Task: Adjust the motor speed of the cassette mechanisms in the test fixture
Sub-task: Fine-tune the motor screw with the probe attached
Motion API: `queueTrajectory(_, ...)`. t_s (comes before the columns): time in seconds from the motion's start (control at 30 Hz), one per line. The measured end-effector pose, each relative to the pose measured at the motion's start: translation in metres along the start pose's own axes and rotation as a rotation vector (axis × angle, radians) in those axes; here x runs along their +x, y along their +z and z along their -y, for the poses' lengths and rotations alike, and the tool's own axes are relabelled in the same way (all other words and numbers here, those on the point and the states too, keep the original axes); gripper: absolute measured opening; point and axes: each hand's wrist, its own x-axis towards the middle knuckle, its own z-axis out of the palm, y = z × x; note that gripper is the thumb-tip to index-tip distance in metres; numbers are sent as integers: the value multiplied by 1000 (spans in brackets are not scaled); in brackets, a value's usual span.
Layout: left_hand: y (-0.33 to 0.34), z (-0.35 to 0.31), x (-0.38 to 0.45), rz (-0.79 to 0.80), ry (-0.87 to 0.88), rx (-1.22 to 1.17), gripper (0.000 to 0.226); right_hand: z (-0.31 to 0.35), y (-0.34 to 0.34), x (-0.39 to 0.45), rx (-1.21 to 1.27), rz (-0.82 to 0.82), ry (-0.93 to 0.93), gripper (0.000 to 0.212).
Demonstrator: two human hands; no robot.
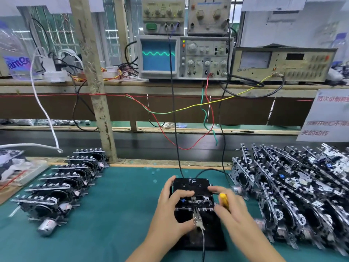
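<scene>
Cassette mechanism (192, 197), black, marked "FE", gripped by left hand (174, 203); right hand (229, 207) holds yellow screwdriver (224, 200).

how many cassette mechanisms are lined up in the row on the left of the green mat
6 visible: metal-and-black cassette mechanisms in a diagonal row, nearest, then, farthest by the post; more may be hidden.

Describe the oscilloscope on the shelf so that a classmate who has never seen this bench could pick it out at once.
Look along the wooden shelf behind the green work mat, to the stack of beige instruments above the person's hands. The oscilloscope is the lower box of that stack. It alone has a lit blue screen showing a green wavy trace.
</scene>
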Motion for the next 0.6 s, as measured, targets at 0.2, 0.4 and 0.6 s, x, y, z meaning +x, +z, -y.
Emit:
queueTrajectory(0.2, 1, 0, 0, 0, 5, 1, 59, 48, -29, 17, -27, -225, -221, 19)
queueTrajectory(0.4, 0, 2, 1, -3, 14, 7, 60, 73, -9, 37, 595, -292, -224, 10)
queueTrajectory(0.6, 0, 1, 1, -7, -6, 13, 59, 60, 8, 38, 276, -194, -161, 11)
